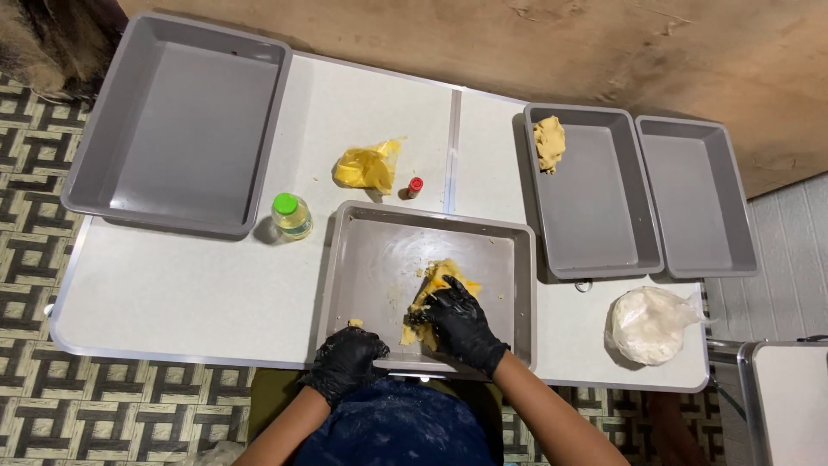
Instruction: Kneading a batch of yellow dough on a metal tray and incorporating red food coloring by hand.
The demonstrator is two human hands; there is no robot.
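Right hand (pixel 461 319) pressed flat on yellow dough (pixel 435 298) in metal tray (pixel 379 250); left hand (pixel 345 362) curled on the tray's near rim. Risk: tray overhangs bench (pixel 172 285) edge, hard push could tip it. Mid grey tub (pixel 604 207) has a dough lump (pixel 548 142); other tubs bare.

Single head view, steep downward look onto white table (pixel 216 293) from near edge, medium-close.

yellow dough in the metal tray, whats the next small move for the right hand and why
Probably drag the right hand back toward the body, gathering the yellow dough into one lump. It lies smeared under the fingers, crumbs dot the metal tray, and the left hand grips the near rim.
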